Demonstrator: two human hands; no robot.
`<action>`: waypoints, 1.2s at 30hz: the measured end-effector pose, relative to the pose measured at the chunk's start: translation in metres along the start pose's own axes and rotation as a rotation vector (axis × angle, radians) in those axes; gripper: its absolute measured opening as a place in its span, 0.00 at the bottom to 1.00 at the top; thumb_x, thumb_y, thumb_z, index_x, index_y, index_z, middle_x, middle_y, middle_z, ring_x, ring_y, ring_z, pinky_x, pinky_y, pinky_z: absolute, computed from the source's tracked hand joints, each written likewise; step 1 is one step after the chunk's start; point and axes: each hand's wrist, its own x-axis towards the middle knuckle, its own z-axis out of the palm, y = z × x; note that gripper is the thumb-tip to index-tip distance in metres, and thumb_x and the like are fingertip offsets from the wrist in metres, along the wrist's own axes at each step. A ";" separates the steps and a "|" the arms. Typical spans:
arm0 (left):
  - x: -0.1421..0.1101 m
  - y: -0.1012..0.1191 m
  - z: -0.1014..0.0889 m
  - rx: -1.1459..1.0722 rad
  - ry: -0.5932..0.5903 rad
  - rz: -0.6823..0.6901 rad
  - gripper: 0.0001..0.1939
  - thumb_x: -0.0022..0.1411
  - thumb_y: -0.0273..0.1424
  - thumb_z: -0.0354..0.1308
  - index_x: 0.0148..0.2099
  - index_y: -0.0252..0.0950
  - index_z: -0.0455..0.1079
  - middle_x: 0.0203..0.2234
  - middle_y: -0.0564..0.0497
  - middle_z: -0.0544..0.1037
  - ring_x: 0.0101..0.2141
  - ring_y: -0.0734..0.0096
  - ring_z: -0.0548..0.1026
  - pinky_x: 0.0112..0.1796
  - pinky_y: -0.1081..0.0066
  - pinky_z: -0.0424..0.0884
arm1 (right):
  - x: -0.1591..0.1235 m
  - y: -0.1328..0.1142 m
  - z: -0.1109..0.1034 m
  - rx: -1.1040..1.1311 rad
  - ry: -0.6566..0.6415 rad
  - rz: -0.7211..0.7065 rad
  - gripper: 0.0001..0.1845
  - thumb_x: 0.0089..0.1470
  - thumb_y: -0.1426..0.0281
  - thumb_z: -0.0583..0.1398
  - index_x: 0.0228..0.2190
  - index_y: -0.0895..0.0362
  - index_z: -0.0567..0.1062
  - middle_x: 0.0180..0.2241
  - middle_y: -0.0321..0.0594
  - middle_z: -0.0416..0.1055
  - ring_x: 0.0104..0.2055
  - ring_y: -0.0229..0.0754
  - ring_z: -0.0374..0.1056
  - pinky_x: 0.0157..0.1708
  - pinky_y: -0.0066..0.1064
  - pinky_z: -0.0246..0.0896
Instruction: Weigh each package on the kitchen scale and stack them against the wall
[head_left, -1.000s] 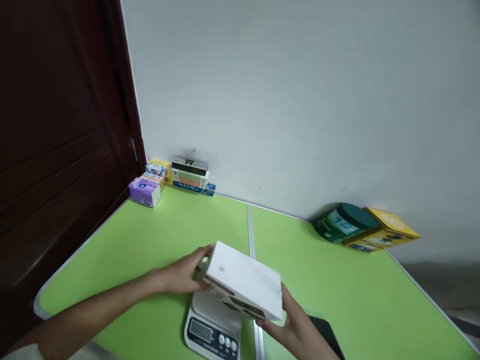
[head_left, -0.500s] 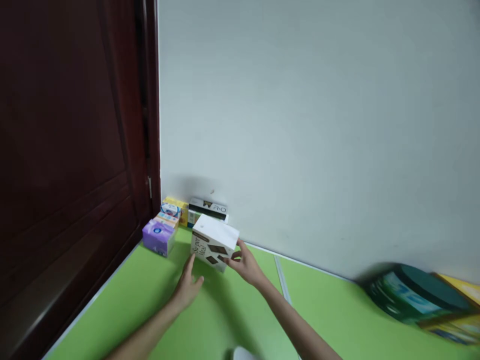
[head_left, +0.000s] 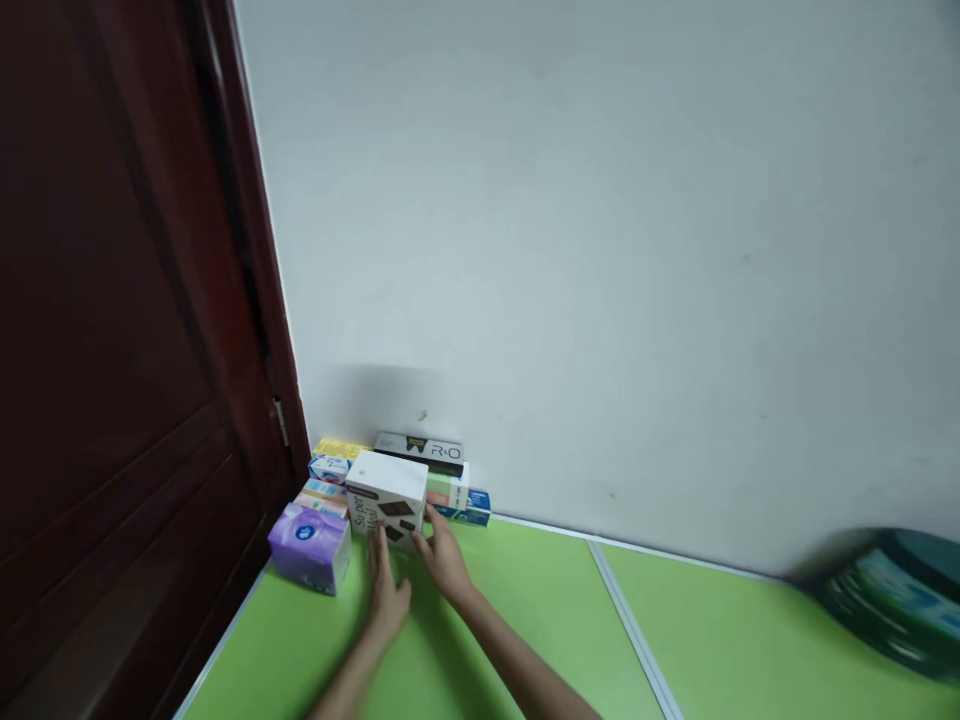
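A pale, plain wall (head_left: 600,250) fills most of the view, with a dark red-brown door (head_left: 97,300) and its frame at the left. Below spreads a bright green tabletop (head_left: 540,600), pale-edged and crossed by a light strip (head_left: 634,635); it meets the wall at the back. At the far right a dark green container (head_left: 900,600), blurred, is cut off by the view's edge. The white box (head_left: 386,500) is in the left back corner, in front of smaller boxes; whether its base rests fully is unclear. The right hand (head_left: 444,565) grasps its lower right corner, while the left hand (head_left: 388,600) lays extended fingers on its front, its grip unclenched. Just left sits a purple pack (head_left: 307,545). Smallest is a metal hinge (head_left: 280,420) on the door frame.
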 end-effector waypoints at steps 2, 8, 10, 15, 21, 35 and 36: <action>0.000 0.001 0.003 0.020 0.078 -0.013 0.46 0.51 0.20 0.49 0.66 0.37 0.26 0.66 0.43 0.29 0.64 0.65 0.28 0.62 0.59 0.43 | 0.002 -0.003 0.002 -0.015 0.037 0.064 0.30 0.53 0.72 0.53 0.58 0.58 0.57 0.57 0.50 0.61 0.57 0.52 0.60 0.54 0.44 0.59; 0.001 0.013 -0.001 0.119 0.082 -0.087 0.48 0.50 0.19 0.52 0.66 0.38 0.28 0.66 0.39 0.31 0.64 0.59 0.32 0.61 0.58 0.46 | 0.000 -0.019 0.000 -0.017 0.000 0.165 0.30 0.56 0.72 0.52 0.60 0.57 0.54 0.57 0.49 0.60 0.58 0.48 0.60 0.55 0.38 0.57; 0.002 0.018 -0.007 0.149 0.040 -0.103 0.49 0.51 0.19 0.52 0.66 0.40 0.24 0.66 0.40 0.31 0.64 0.60 0.31 0.61 0.56 0.47 | 0.000 -0.024 -0.005 -0.017 -0.050 0.201 0.30 0.56 0.73 0.52 0.60 0.57 0.54 0.58 0.49 0.60 0.59 0.48 0.59 0.55 0.37 0.56; -0.014 0.035 -0.023 0.212 -0.051 -0.086 0.46 0.54 0.20 0.50 0.66 0.44 0.27 0.66 0.46 0.39 0.65 0.62 0.34 0.61 0.53 0.45 | -0.014 -0.033 -0.037 -0.003 -0.190 0.274 0.31 0.51 0.75 0.56 0.57 0.62 0.60 0.54 0.53 0.65 0.55 0.52 0.63 0.52 0.42 0.59; -0.082 0.095 -0.004 0.235 -0.484 0.133 0.23 0.55 0.25 0.52 0.54 0.34 0.67 0.58 0.41 0.63 0.61 0.56 0.54 0.61 0.56 0.48 | -0.107 -0.037 -0.119 0.047 -0.456 0.191 0.16 0.47 0.75 0.60 0.39 0.54 0.78 0.38 0.37 0.78 0.40 0.44 0.73 0.44 0.33 0.65; -0.147 0.292 0.239 -0.034 -0.923 0.364 0.32 0.53 0.29 0.56 0.61 0.36 0.58 0.59 0.42 0.62 0.58 0.56 0.61 0.59 0.56 0.53 | -0.270 0.066 -0.382 0.373 0.184 0.324 0.18 0.47 0.65 0.60 0.41 0.59 0.73 0.36 0.44 0.75 0.38 0.43 0.71 0.41 0.37 0.66; -0.141 0.305 0.266 -0.055 -0.896 0.383 0.35 0.51 0.27 0.57 0.62 0.34 0.55 0.60 0.41 0.60 0.59 0.56 0.59 0.59 0.57 0.52 | -0.269 0.082 -0.400 0.355 0.318 0.352 0.20 0.46 0.66 0.59 0.43 0.58 0.72 0.37 0.45 0.75 0.39 0.44 0.71 0.41 0.38 0.66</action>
